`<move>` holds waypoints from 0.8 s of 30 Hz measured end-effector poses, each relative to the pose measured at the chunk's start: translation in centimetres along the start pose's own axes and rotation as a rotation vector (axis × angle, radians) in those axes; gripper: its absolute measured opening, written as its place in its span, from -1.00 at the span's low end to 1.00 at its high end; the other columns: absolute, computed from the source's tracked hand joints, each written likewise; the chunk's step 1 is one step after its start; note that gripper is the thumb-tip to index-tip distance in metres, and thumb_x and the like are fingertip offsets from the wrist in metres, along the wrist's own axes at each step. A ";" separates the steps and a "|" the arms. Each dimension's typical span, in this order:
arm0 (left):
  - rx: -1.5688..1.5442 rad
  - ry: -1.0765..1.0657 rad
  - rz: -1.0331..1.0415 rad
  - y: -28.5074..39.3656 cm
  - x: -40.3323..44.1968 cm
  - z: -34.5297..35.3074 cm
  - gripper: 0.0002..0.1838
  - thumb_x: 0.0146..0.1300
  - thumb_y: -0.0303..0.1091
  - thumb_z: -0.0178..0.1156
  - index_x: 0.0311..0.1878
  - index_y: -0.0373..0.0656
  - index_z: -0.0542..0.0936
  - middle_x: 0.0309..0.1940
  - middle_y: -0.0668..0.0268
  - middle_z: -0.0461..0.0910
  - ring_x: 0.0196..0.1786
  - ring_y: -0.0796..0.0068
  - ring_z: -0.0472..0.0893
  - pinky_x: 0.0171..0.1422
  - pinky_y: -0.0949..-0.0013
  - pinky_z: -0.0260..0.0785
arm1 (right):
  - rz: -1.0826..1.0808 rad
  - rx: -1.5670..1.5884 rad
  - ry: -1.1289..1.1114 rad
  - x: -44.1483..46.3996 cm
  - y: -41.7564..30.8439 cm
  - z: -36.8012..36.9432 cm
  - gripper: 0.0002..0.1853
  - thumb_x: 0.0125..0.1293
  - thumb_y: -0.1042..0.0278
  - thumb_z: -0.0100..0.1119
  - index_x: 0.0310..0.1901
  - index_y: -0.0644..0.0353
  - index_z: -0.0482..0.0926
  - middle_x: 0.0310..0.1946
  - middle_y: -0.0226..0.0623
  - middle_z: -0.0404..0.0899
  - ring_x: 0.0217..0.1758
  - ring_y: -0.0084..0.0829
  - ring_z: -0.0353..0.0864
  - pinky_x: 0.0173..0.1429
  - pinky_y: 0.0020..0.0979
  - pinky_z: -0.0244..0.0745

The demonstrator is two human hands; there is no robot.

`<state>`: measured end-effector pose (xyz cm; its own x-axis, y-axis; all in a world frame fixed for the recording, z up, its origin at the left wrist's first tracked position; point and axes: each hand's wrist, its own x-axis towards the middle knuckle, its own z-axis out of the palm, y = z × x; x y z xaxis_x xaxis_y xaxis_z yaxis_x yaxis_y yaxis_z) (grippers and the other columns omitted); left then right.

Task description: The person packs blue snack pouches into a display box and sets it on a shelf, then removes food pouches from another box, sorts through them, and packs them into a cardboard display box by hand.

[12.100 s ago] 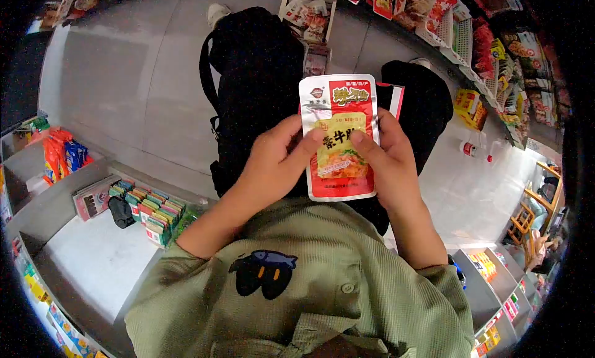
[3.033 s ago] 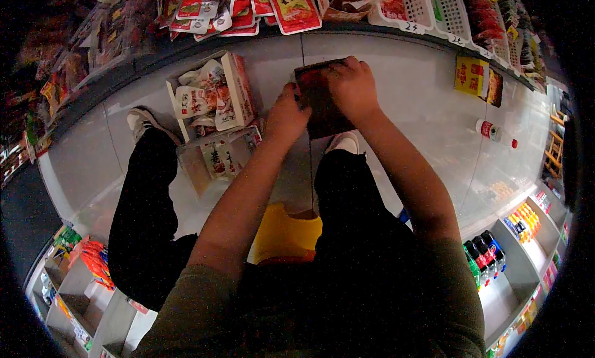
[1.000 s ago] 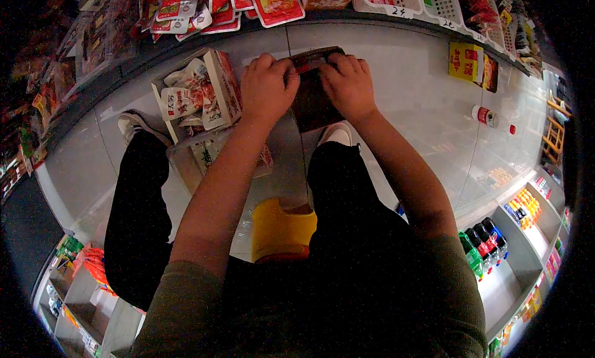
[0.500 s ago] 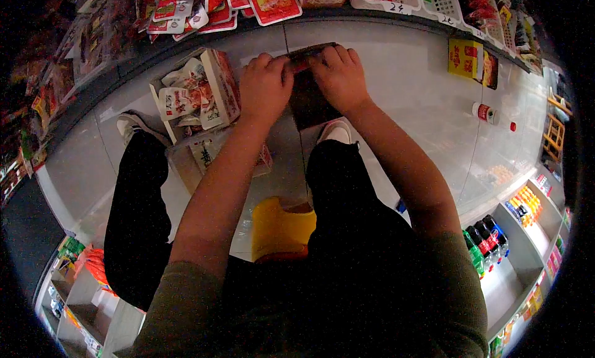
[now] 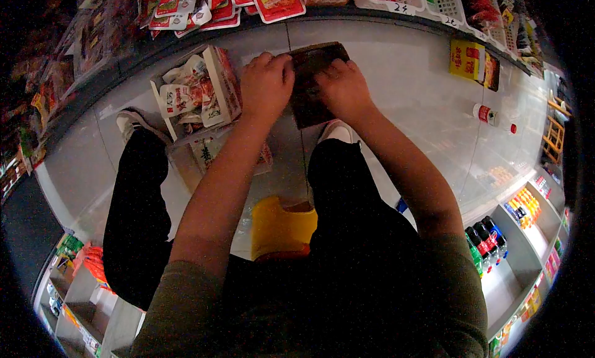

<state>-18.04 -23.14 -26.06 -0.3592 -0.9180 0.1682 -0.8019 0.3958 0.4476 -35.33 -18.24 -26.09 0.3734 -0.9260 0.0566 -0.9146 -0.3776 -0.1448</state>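
A dark, flat-sided box (image 5: 311, 113) stands over the floor just beyond my right shoe, its inside too dim to make out. My left hand (image 5: 266, 85) has its fingers curled at the box's left edge. Over the box's right part is my right hand (image 5: 343, 90), fingers bent down onto or into it; what they may hold is hidden. To the left, an opened carton (image 5: 224, 88) holds white and red snack packs (image 5: 180, 99). Below it sits a clear plastic container (image 5: 192, 163) with a pack inside, partly behind my left forearm.
Red snack packs (image 5: 277, 1) and white baskets (image 5: 443, 4) line the shelf edge ahead. A yellow box (image 5: 466, 59) and a bottle (image 5: 485, 114) are on the floor at right. A yellow stool (image 5: 279, 228) is below me. Drink bottles (image 5: 489, 240) fill a shelf at lower right.
My right hand has moved from the box's far edge down over its middle right. The box's top edge shows more now. My left hand has stayed almost in place.
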 end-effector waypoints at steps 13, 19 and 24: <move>0.018 0.098 -0.041 0.2 0.5 -0.3 -0.66 0.00 -0.25 0.27 -0.10 -0.04 0.56 -0.21 0.19 0.48 -0.10 0.13 0.49 -0.02 0.14 0.33 | 0.007 -0.108 -0.103 0.4 0.0 -1.6 -0.88 -0.07 0.32 0.12 -0.46 0.05 0.60 -0.35 -0.39 0.52 -0.10 -0.34 0.44 -0.03 -0.29 0.36; 0.026 -0.066 0.049 -0.7 1.5 0.3 -0.74 0.02 -0.26 0.26 -0.17 -0.04 0.61 -0.23 0.27 0.54 -0.11 0.20 0.50 -0.01 0.16 0.33 | 0.086 -0.056 -0.017 0.9 1.6 -1.3 -0.86 0.03 0.28 0.07 -0.42 0.00 0.62 -0.24 -0.31 0.50 -0.04 -0.26 0.41 0.02 -0.23 0.32; 0.058 -0.072 0.024 -0.8 1.6 1.0 -0.79 0.06 -0.29 0.22 -0.20 -0.03 0.62 -0.26 0.31 0.57 -0.13 0.22 0.51 -0.03 0.17 0.33 | 0.104 -0.090 0.115 1.3 2.7 -1.1 -0.82 -0.10 0.34 0.18 -0.37 0.00 0.61 -0.33 -0.34 0.41 -0.15 -0.28 0.39 -0.10 -0.26 0.31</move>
<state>-18.46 -24.91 -27.06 -0.4098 -0.9050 0.1140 -0.8183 0.4200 0.3924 -37.47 -20.46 -25.36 0.2608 -0.9521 0.1597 -0.9593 -0.2741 -0.0673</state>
